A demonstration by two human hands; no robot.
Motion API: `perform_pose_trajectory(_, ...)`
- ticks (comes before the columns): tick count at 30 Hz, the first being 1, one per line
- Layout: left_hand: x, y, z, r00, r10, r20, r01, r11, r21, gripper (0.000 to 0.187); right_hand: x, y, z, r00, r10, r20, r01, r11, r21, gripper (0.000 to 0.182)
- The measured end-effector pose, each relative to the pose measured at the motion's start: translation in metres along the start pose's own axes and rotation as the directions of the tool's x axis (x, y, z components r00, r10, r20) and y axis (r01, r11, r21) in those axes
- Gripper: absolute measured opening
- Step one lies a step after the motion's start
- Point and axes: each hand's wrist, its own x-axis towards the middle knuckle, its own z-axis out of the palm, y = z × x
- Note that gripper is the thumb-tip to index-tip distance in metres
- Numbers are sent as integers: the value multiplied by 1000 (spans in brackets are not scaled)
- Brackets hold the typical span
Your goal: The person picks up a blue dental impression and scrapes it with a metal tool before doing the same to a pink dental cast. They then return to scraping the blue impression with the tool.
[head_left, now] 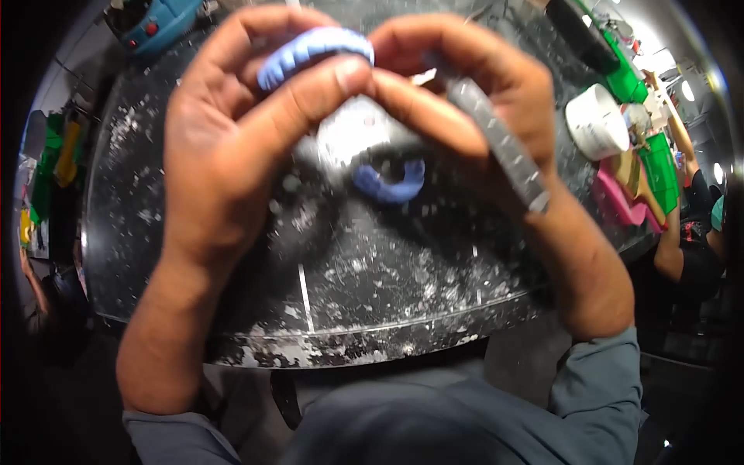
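Between the fingers and thumb of my left hand (225, 132) is a blue dental model (314, 53), tilted, with its row of teeth showing. My right hand (473, 93) is closed around a slim tool with a grey, marked handle (500, 143) that slants back over the wrist. The tool's working end is hidden by the fingers, so its kind cannot be told. My right fingertips meet the left thumb at the model's edge. Below both hands, a second blue horseshoe-shaped dental arch (390, 186) lies on the black table (256, 310).
A white tub (597, 122) stands at the right, near green bins (660, 174) and a pink piece (618, 198). At the back left is a teal device (164, 27) with a red knob. Other people's arms (673, 240) show at the right edge.
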Motion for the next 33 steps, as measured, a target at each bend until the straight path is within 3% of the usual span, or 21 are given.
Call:
perform_pose_trajectory(1, 0, -2, 1, 1000, -5, -28, 5, 1000, -3, 33, 2, 3, 0, 999, -34, 10, 34, 999, 18, 22)
perform_pose_trajectory(2, 1, -2, 2, 998, 5, -56, -5, 1000, 0, 32, 7, -2, -15, 971, -64, 230, 16, 979, 205, 36)
perform_pose_trajectory(4, 3, -2, -10, 1000, 25, 1, -25, 999, 45, 31, 3, 5, 5, 985, -166, -51, 169, 984, 64, 24)
perform_pose_trajectory(7, 6, 6, -9, 997, 72, -17, -71, 996, 59, 33, 6, 8, -4, 965, -263, -3, 262, 963, -66, 26)
perform_pose_trajectory(8, 6, 10, -7, 998, 50, -40, -49, 998, 30, 35, 8, 7, 2, 959, -261, -113, 258, 965, -36, 22)
perform_pose_trajectory(12, 4, 10, -3, 999, 20, -40, -23, 996, -90, 41, 7, 4, -2, 976, -192, -101, 192, 981, -6, 23)
perform_pose_trajectory(13, 2, 13, -5, 999, -27, -36, 25, 998, -62, 38, 7, 3, -1, 977, -185, -103, 186, 983, -2, 24)
perform_pose_trajectory(18, 2, 9, -4, 1000, 12, 6, -12, 996, -85, 32, 4, 1, -1, 977, -211, -41, 209, 977, -37, 25)
perform_pose_trajectory(20, 3, 4, -8, 995, 74, 65, -81, 990, 114, 32, 4, 0, -1, 966, -258, -15, 256, 963, -80, 26)
perform_pose_trajectory(23, 0, 10, -5, 998, 53, 21, -55, 990, 127, 33, 8, 3, 3, 950, -287, -125, 281, 958, -61, 30)
perform_pose_trajectory(24, 0, 11, -7, 1000, 26, -2, -26, 984, 175, 33, 4, -5, -4, 977, -180, -113, 178, 984, -27, 28)
perform_pose_trajectory(26, 2, 10, -5, 998, 55, -17, -51, 985, 165, 28, 7, -9, -18, 947, -305, -101, 267, 923, -277, 26)
perform_pose_trajectory(28, 4, 5, -7, 990, 139, -27, -126, 951, 282, 20, 7, -8, -14, 941, -326, -87, 296, 921, -252, 29)
perform_pose_trajectory(29, 1, 8, -2, 997, 43, -62, -33, 986, 162, 17, 5, -14, -1, 906, -385, -176, 371, 922, -107, 33)
perform_pose_trajectory(30, 0, 8, 4, 997, 49, -62, -39, 986, 161, 17, 4, -16, 7, 866, -421, -270, 446, 894, 38, 36)
perform_pose_trajectory(31, 0, 7, 9, 997, 33, -67, -29, 998, 62, 18, 7, -11, 2, 838, -528, -139, 526, 849, -56, 42)
perform_pose_trajectory(32, -1, 7, 11, 997, 17, -71, -20, 999, -34, 19, 3, -14, -2, 835, -546, -66, 535, 834, -133, 35)
perform_pose_trajectory(33, -2, 8, 7, 999, 51, 15, -52, 998, 36, 20, 5, -9, 1, 794, -605, -64, 593, 792, -144, 31)
